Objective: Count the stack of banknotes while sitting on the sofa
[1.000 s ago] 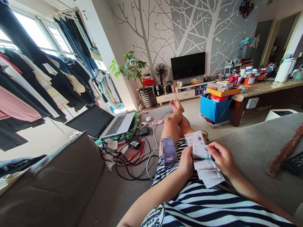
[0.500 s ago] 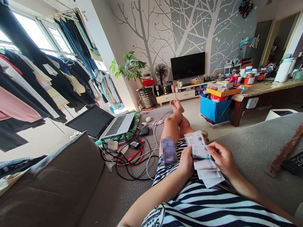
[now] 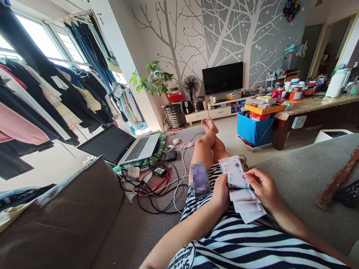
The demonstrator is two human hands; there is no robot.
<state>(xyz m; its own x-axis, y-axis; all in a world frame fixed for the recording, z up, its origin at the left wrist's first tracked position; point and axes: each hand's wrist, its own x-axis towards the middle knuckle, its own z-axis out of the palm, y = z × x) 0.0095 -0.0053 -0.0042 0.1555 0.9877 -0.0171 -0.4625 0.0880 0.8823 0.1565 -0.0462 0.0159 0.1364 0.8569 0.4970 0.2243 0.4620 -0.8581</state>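
"Left hand [image 3: 221, 192] first. Condition?"

"Closed around the left margin of the printed notes [image 3: 235, 171], thumb against the edge. Right hand [image 3: 265, 188] pinches the opposite edge between thumb and forefinger. Notes located between the two hands, over the lap."

"Recommendations for the handling?"

"In my judgement, the left grip should be firm and low, serving as the clamp. The right thumb should part a single sheet by its edge, with light pressure, since thin paper probably clings and two could pass as one. The lower notes [image 3: 249, 209] are loosely staggered; slippage there is the likelier fault."

"Orientation?"

"Printed face up. The upper portion reaches beyond the left thumb, away from the body and leaning left. The lower ends fan towards the body, just left of the right hand. Overall long axis of the spread: oblique, far-left to near-right. Whether it is one bent bundle or two, I cannot tell."

"Surroundings?"

"Striped cloth [image 3: 224, 233] beneath the hands. Phone [image 3: 202, 189] just left of the left hand, display obscured. Farther left, tangled cables [image 3: 162, 183], then an open laptop [image 3: 141, 147]. Bare couch seat [image 3: 304, 175] right of the right hand."
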